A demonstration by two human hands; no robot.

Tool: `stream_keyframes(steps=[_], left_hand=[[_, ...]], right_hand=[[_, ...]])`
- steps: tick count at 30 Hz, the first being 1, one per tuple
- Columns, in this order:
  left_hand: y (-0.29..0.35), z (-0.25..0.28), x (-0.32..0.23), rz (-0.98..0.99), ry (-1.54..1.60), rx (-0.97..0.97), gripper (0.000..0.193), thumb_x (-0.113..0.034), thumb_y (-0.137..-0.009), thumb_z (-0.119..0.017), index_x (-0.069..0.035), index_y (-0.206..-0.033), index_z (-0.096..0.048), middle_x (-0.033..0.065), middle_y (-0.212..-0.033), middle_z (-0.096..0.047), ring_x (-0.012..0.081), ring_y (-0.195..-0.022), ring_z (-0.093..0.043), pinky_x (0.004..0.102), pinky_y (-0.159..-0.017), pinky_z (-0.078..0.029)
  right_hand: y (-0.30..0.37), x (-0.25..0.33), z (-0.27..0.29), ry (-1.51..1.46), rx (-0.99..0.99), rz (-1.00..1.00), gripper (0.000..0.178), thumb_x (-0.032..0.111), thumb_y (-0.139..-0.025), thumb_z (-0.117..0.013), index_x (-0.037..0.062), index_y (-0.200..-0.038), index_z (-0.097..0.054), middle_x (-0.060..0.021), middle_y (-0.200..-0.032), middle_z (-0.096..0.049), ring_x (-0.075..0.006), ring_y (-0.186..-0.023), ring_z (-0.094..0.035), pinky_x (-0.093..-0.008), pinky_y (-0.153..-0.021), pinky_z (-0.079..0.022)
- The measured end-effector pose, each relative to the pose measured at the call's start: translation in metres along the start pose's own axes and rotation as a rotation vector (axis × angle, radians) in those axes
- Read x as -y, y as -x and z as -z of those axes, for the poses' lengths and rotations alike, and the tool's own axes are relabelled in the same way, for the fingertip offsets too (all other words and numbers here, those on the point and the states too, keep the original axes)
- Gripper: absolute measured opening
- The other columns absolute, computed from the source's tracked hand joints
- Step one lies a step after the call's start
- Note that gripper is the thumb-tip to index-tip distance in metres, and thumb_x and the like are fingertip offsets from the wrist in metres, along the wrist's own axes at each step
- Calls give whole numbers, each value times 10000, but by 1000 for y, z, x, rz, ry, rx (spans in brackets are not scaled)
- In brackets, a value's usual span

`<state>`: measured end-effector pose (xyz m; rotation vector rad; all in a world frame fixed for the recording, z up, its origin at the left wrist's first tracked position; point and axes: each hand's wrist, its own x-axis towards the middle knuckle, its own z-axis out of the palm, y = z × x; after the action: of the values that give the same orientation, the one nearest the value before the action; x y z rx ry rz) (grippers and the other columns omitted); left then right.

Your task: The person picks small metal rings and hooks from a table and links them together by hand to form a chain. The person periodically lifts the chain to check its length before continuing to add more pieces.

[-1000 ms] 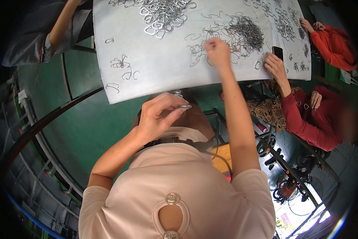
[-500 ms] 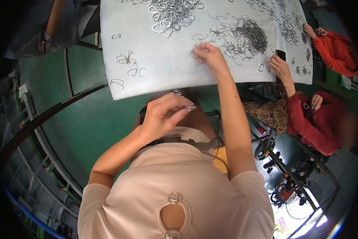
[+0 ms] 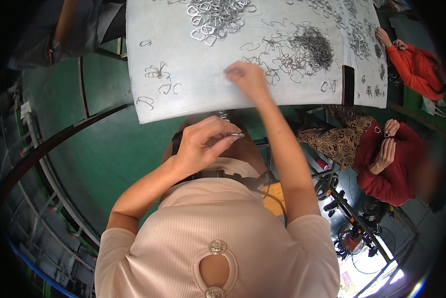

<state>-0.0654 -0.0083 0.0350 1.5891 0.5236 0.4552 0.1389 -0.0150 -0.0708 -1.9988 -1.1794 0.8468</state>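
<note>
My left hand is held in front of my waist, near the table's front edge. Thumb and fingers pinch a silvery metal ring, seen nearly edge-on. Over the white table my right hand is smeared by motion, its fingertips drawn together. A faint thin line shows beside them, too blurred to name. To the right of that hand lie loose thin wire hooks, running into a dense heap of wire hooks. Thick silvery D-shaped rings are piled toward the far side.
A few bent wires lie at the table's left. A dark phone-like slab stands at the right edge. One co-worker in dark red handles a small ring at right; another in orange-red sits beyond. A person in dark clothing is at far left.
My right hand has moved left and slightly nearer, away from the wire hooks. My left hand stays put. The dark red co-worker's hand has withdrawn from the table to the other hand.
</note>
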Motion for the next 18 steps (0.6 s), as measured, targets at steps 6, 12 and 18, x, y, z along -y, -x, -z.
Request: stream_keyframes(steps=[6,12,18], left_hand=[[0,-1,1,11,28,-6,135,77,-784,-643,32,-911,-647,114,-899,-645,132,-755,-640,239,-673,-532],[0,-6,7,-6,4,23,141,65,-790,-642,25,-924,-649,115,-920,-644,137,-755,-641,239,-664,-534],[-2,-13,12,25,-27,80,135,52,-801,-630,26,-933,-645,117,-938,-646,148,-779,-649,251,-675,-542]], right_hand=[[5,5,-24,-47,-72,-5,163,175,-734,-701,81,-867,-695,-101,-840,-669,-266,-773,-639,-377,-719,-495],[-31,-17,42,404,-301,-504,222,291,-781,-660,98,-878,-709,-105,-857,-678,-285,-879,-645,-396,-750,-496],[-47,-32,30,559,-245,-393,282,293,-800,-658,37,-917,-668,-140,-902,-662,-296,-840,-647,-413,-736,-505]])
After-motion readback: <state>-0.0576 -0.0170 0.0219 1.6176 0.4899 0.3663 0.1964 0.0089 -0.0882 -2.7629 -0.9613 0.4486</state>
